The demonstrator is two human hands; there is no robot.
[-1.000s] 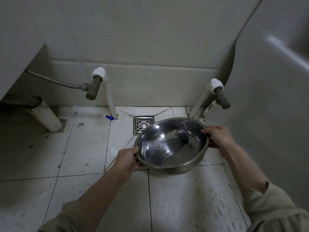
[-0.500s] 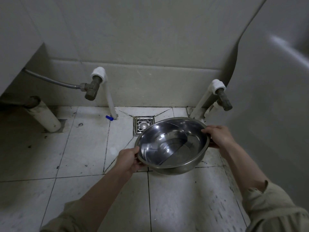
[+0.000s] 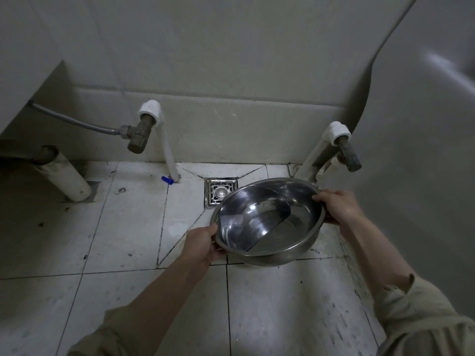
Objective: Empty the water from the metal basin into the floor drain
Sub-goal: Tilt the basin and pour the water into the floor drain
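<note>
Closest, at the bottom edge, a left sleeve (image 3: 115, 330) and a right sleeve (image 3: 416, 317), both tan, with bare arms reaching forward. Under them, pale floor tiles (image 3: 115, 227) with dark lines and dirty spots. Next, the left hand (image 3: 203, 244), with fingers curled round the near left rim of the metal basin (image 3: 267, 222), holding it tight. Across from it, the right hand (image 3: 339, 206), curled over the far right rim and gripping it too. Between both hands, the basin held up off the floor, round and shiny, mouth up, with a little water (image 3: 282, 227) lying in its bottom. Just behind its far left edge, the square floor drain (image 3: 219, 192), set in the tiles, with one corner hidden by the rim. Further back on the left, a small blue bit (image 3: 166, 180) on the floor, right beside the foot of a thin white pipe (image 3: 168, 155). Up on that pipe, a dull metal valve (image 3: 140, 134) with a grey hose (image 3: 74, 122) going off to the left. Far left, a thick white pipe (image 3: 66, 178) leaning into the floor. On the right, another white pipe (image 3: 316, 150) with its own valve (image 3: 348, 156). Behind it all, the plain grey wall (image 3: 231, 60).
</note>
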